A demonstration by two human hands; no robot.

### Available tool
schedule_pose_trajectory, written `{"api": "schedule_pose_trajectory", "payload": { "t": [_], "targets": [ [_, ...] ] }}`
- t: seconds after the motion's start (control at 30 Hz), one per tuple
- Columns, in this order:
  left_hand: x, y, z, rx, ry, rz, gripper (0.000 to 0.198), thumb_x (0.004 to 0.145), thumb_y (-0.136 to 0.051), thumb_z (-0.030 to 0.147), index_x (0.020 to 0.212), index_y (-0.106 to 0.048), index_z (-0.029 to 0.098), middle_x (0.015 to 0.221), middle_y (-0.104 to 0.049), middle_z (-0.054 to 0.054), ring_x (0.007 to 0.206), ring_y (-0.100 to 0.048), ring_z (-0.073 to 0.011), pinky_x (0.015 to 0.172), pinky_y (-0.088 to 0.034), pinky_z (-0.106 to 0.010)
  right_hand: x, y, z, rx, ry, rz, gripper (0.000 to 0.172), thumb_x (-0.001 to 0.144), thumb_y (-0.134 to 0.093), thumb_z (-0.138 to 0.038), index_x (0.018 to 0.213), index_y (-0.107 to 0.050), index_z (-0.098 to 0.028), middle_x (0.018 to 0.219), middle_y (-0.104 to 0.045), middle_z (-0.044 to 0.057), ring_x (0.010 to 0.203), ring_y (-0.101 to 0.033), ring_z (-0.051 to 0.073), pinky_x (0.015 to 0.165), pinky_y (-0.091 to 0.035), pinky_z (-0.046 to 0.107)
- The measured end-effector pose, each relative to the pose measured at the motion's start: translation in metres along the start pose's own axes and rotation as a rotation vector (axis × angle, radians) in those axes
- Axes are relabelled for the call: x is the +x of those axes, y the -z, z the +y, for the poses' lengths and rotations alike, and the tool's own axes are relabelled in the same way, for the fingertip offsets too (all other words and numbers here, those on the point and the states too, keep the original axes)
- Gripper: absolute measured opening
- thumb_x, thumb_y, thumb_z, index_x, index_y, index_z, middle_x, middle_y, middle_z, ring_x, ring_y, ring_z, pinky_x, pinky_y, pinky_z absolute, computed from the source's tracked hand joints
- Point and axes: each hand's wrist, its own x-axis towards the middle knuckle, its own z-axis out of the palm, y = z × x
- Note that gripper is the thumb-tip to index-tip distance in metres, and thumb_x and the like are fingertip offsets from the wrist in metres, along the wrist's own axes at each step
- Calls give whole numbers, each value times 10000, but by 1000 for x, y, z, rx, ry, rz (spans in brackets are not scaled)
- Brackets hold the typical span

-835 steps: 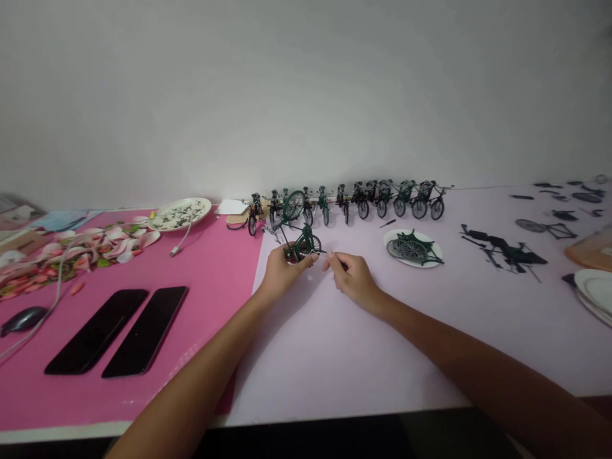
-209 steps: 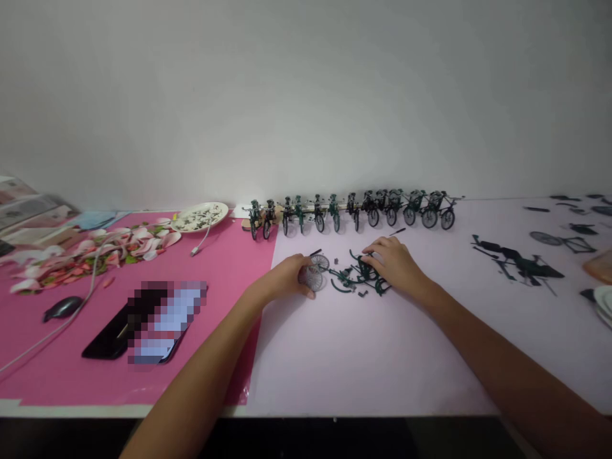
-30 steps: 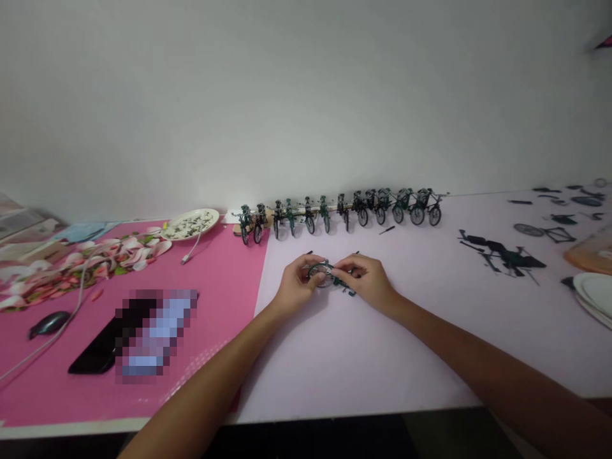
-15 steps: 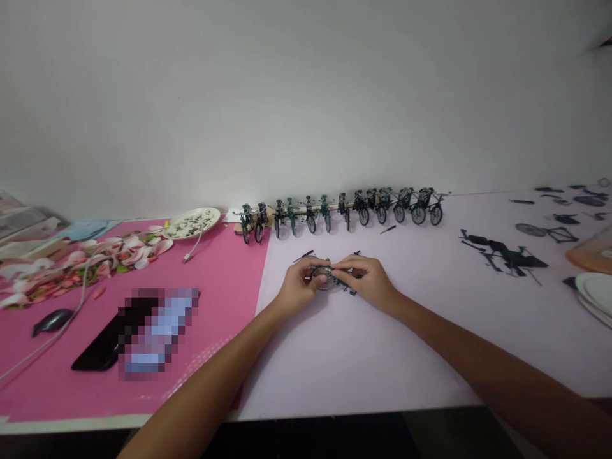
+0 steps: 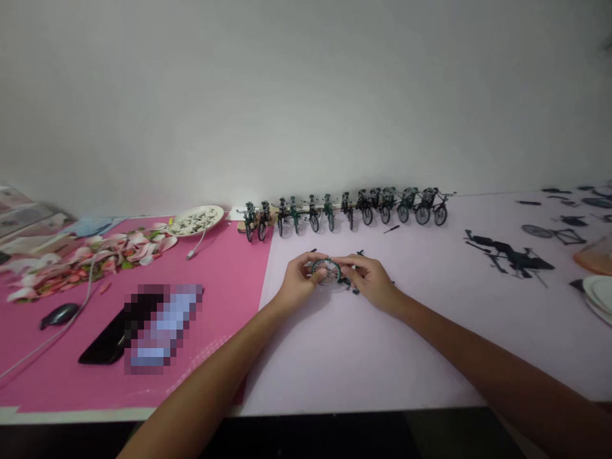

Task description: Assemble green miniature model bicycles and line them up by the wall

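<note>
Between my hands, just over the pale lilac table top (image 5: 335, 357), is a small spoked toy bicycle wheel (image 5: 329, 273) with a green-and-dark rim. My left hand (image 5: 300, 284) closes on the wheel's left side, thumb across the spokes. My right hand (image 5: 370, 284) pinches its right side. Small dark bicycle parts (image 5: 354, 287) show beneath and beside my right fingers; whether they are joined to the wheel is hidden. Behind my hands stands a row of assembled miniature bicycles (image 5: 368, 207), dark and green, upright along the wall.
Loose black parts (image 5: 511, 255) and another wheel (image 5: 538, 231) lie on the right. A thin dark tool (image 5: 392, 229) rests before the row. On the pink mat (image 5: 224, 280) are phones (image 5: 115, 331), a mouse (image 5: 60, 315), artificial petals (image 5: 95, 258), a plate (image 5: 196, 222) and a cable (image 5: 88, 287).
The wheel has turned in my hands, so more of its green rim shows. My right fingers have shifted down its right side. The whole view has shifted slightly.
</note>
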Motion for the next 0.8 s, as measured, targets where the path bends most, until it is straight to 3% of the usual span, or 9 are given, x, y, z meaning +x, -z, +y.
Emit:
{"api": "schedule_pose_trajectory", "payload": {
  "t": [0.23,0.5,0.67,0.8],
  "targets": [
    [-2,-4,3,28,4,3,433,724,-891,393,1052,-734,158,1006,-746,-107,805,-698,-194,726,-560,-299,-1,-2,6,47,-87,66,284,878,-699,-374,1089,-807,-217,858,-736,54,548,-543,117,470,-468,259],
    [-4,-8,7,-3,42,-9,409,714,-886,330,1038,-709,153,937,-725,-79,744,-689,-171,713,-574,-299,-1,-1,5,14,-65,79,243,846,-699,-351,1013,-798,-203,836,-741,58,654,-625,163,536,-513,276],
    [-4,-7,6,-24,17,3,511,709,-899,351,1127,-666,174,974,-696,-65,733,-693,-162,692,-578,-292,0,1,4,-64,-33,93,246,864,-669,-300,1059,-801,-227,912,-767,66,821,-702,208,637,-559,293],
    [-3,-5,5,-21,11,9,578,702,-906,373,1183,-647,184,956,-674,-50,731,-697,-164,694,-583,-299,-1,0,6,-70,-45,64,257,895,-656,-325,1080,-805,-225,942,-788,72,779,-705,204,608,-549,294]
  ]
}}
